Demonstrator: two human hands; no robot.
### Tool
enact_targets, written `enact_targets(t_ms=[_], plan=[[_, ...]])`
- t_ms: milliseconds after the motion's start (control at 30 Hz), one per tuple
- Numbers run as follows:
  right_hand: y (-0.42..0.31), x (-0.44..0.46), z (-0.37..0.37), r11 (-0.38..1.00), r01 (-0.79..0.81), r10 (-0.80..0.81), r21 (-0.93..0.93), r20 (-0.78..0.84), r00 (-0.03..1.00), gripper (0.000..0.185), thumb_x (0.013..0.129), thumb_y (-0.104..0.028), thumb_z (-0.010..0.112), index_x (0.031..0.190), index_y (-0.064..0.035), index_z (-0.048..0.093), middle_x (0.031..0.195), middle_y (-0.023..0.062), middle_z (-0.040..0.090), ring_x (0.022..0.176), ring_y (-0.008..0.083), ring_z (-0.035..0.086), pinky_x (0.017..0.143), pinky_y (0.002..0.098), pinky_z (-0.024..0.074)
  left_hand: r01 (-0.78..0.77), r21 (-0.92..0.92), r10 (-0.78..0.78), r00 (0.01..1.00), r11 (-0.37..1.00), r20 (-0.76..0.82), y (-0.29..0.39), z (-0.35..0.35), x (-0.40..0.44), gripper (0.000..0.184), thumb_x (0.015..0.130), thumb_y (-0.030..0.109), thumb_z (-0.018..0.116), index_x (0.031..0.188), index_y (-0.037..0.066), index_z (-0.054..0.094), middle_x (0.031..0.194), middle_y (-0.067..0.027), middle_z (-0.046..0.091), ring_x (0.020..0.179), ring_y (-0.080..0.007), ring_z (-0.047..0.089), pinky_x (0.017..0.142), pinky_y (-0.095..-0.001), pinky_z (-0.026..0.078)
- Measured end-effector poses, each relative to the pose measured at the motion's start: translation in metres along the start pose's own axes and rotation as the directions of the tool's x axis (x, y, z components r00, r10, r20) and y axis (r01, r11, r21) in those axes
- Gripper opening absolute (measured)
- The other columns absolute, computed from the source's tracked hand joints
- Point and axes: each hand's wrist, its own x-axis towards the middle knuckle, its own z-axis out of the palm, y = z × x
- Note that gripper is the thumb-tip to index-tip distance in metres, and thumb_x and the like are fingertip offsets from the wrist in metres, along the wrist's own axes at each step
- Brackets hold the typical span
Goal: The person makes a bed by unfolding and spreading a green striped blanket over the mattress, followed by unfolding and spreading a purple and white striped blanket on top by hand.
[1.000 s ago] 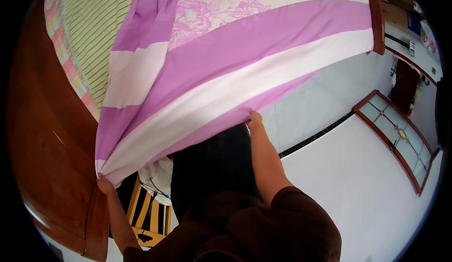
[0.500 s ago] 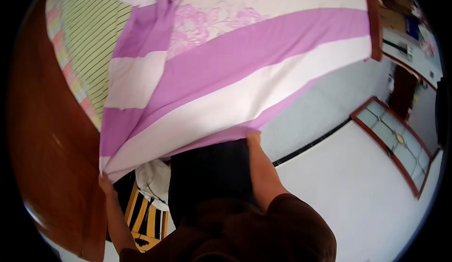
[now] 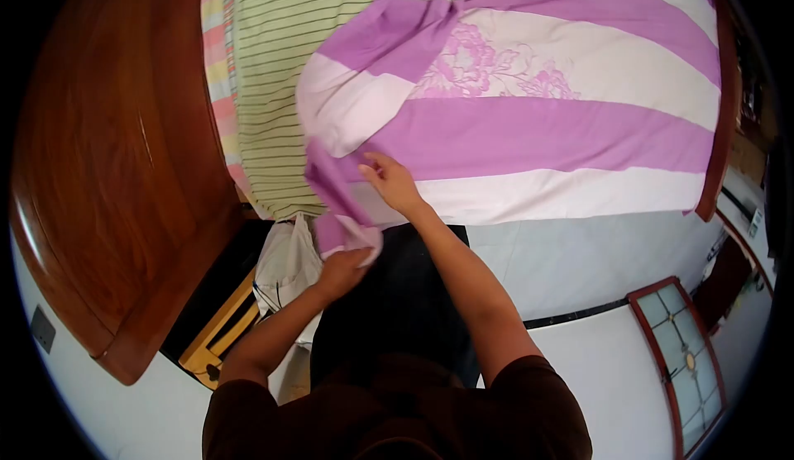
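Observation:
A purple and white striped bed cover [image 3: 546, 133] with a pink flower pattern lies across the bed, its near-left part turned back in loose folds. My left hand [image 3: 343, 270] is closed around a bunched corner of the cover, low beside my dark trousers. Just above and right of it, my right hand [image 3: 390, 183] hovers over or rests against the cover near the fold; whether it touches is unclear. Its fingers are apart and nothing is in them. Left of the fold shows a green striped sheet [image 3: 269, 104].
A glossy wooden headboard [image 3: 124, 146] stands at the left. Below it are a slatted wooden piece [image 3: 219, 332] and a pale cloth bag [image 3: 285, 257]. A wooden footboard [image 3: 718, 146] edges the right. A red-framed glass panel [image 3: 682, 352] is at lower right.
My right hand has let go of the cover's near edge and moved left and up. My left hand has drawn its corner rightward, off the headboard side. The cover has settled on the bed.

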Motion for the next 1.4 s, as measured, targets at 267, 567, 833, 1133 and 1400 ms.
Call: enact_targets(t_ms=[267,567,833,1133,1400], plan=[[0.005,0.047,0.045,0.930,-0.092,0.117,-0.356,0.050,0.992,0.040,0.079,-0.032,0.057,0.104,-0.0009,0.057,0.082,0.0213,0.063,0.079,0.0381,0.060,0.070,0.0421,0.0470,0.086,-0.073,-0.069,0.974,0.994,0.214,-0.006,0.020,0.003,0.042,0.080,0.021,0.058,0.121,0.021,0.050,0.086,-0.0125,0.063,0.073,-0.0331,0.060,0.067,-0.0418,0.048],[-0.032,0.095,0.035,0.990,-0.138,0.139,-0.043,0.018,0.990,0.029,0.084,-0.027,0.054,0.082,0.0010,0.062,0.069,0.0171,0.060,0.062,0.0301,0.056,0.061,0.0346,0.0431,0.693,0.167,-0.628,0.711,0.701,-0.315,-0.231,-0.022,-0.046,0.035,0.076,0.019,0.058,0.111,0.015,0.056,0.082,-0.0146,0.063,0.077,-0.0327,0.061,0.063,-0.0448,0.047],[-0.119,0.119,0.252,0.951,0.095,-0.177,0.295,0.266,0.948,0.020,0.081,-0.020,0.060,0.087,-0.0003,0.063,0.116,0.0220,0.046,0.102,0.0317,0.050,0.087,0.0350,0.0425,0.934,0.025,-0.861,0.338,0.356,-0.379,-0.324,-0.071,-0.148,0.023,0.084,0.025,0.052,0.096,0.008,0.062,0.100,-0.0153,0.062,0.096,-0.0325,0.058,0.078,-0.0409,0.048],[-0.165,0.140,0.371,0.914,0.400,-0.405,0.061,0.145,0.903,0.015,0.073,-0.008,0.064,0.065,0.0026,0.056,0.102,0.0237,0.041,0.086,0.0376,0.048,0.079,0.0400,0.0435,0.958,-0.146,-0.931,0.191,0.246,-0.311,-0.392,-0.031,-0.171,0.029,0.088,0.026,0.049,0.106,0.006,0.055,0.103,-0.0161,0.060,0.091,-0.0348,0.059,0.075,-0.0429,0.048],[-0.149,0.182,0.377,0.939,0.297,-0.328,0.174,0.191,0.925,0.027,0.077,-0.015,0.065,0.064,0.0022,0.048,0.096,0.0214,0.040,0.088,0.0368,0.045,0.079,0.0410,0.0399,0.018,-0.999,-0.961,0.274,0.044,-0.037,-0.412,-0.021,-0.144,0.033,0.085,0.017,0.057,0.113,0.001,0.050,0.107,-0.0074,0.057,0.089,-0.0178,0.056,0.078,-0.0329,0.045]])
